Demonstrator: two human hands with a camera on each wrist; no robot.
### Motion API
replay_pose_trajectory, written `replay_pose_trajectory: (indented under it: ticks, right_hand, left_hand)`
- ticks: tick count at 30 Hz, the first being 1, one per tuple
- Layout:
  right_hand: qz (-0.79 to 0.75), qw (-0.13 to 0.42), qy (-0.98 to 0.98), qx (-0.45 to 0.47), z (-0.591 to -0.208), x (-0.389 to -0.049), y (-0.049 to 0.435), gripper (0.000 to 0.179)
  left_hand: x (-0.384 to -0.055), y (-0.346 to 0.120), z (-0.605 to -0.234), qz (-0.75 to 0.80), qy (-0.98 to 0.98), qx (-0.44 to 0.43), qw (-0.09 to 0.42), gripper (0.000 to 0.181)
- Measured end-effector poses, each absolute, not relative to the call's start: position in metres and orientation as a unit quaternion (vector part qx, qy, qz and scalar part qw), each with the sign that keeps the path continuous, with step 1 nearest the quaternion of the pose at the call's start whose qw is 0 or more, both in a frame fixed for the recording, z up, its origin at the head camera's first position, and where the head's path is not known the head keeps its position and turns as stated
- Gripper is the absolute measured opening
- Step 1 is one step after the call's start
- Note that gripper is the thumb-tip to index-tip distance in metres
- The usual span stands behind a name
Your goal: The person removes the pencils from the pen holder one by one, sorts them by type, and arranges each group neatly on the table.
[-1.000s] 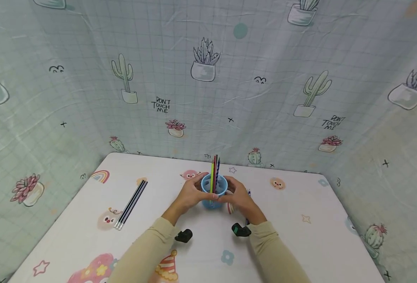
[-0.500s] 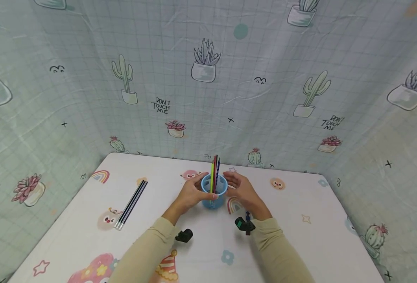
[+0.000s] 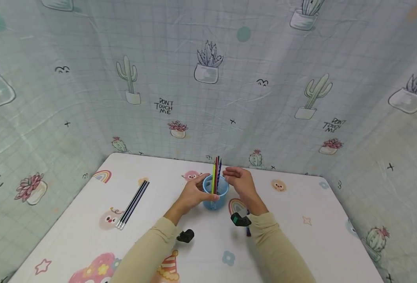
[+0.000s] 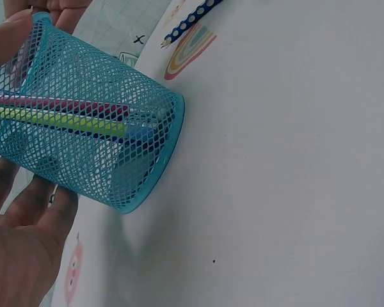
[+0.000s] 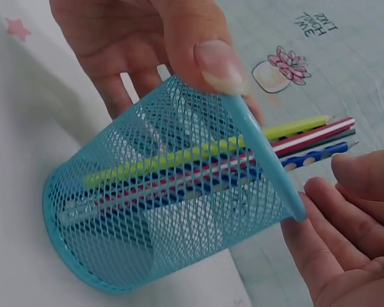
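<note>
A blue mesh pen cup [image 3: 215, 204] stands between the two hands, with several pencils in it. Among them, a yellow-green pencil [image 5: 297, 126], a red-and-white striped one [image 5: 317, 137] and a blue dotted one [image 5: 320, 155] poke above the rim. My left hand [image 3: 193, 193] grips the cup from the left, thumb over the near side of the rim and fingers round the far side. At the rim's right side is my right hand [image 3: 244, 188], its fingers loosely extended and holding nothing; whether a fingertip touches the rim I cannot tell.
A blue dotted pencil [image 4: 192, 22] lies on the table, partly hidden under my right wrist in the head view. Several dark pencils [image 3: 132, 205] lie side by side on the left. A patterned cloth wall [image 3: 180, 90] borders the white table [image 3: 283, 251].
My right hand has let go of the cup; its thumb has left the near side of the rim and the fingers have straightened. The left hand still holds the cup. The head view has shifted slightly.
</note>
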State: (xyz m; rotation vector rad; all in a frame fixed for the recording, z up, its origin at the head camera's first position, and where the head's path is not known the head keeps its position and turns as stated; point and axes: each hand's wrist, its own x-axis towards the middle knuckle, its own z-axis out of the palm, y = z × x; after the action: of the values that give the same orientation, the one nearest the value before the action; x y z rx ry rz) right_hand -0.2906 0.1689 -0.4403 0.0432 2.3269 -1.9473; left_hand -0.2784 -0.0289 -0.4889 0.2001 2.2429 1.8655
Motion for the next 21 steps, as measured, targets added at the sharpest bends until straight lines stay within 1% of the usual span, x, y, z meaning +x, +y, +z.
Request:
replay_pose_trajectory:
  ticks: [5,9,15,21]
  right_hand:
    - [-0.631,0.024,0.775,0.032,-0.439,-0.296,0.161,0.032]
    - [-0.627,0.009,0.778,0.041,-0.436,-0.3,0.154,0.032]
    - [-0.606,0.004,0.794,0.046,-0.436,-0.307,0.147,0.035]
    - [-0.58,-0.003,0.814,0.035,-0.435,-0.313,0.142,0.029]
  left_hand:
    - [-0.278,-0.028,-0.489,0.632,0.764,0.069,0.109,0.085]
    - [-0.278,-0.029,-0.489,0.632,0.764,0.071,0.11,0.087]
    - [-0.275,-0.029,-0.486,0.637,0.759,0.079,0.107,0.087]
    - [-0.272,-0.029,-0.485,0.641,0.756,0.084,0.105,0.086]
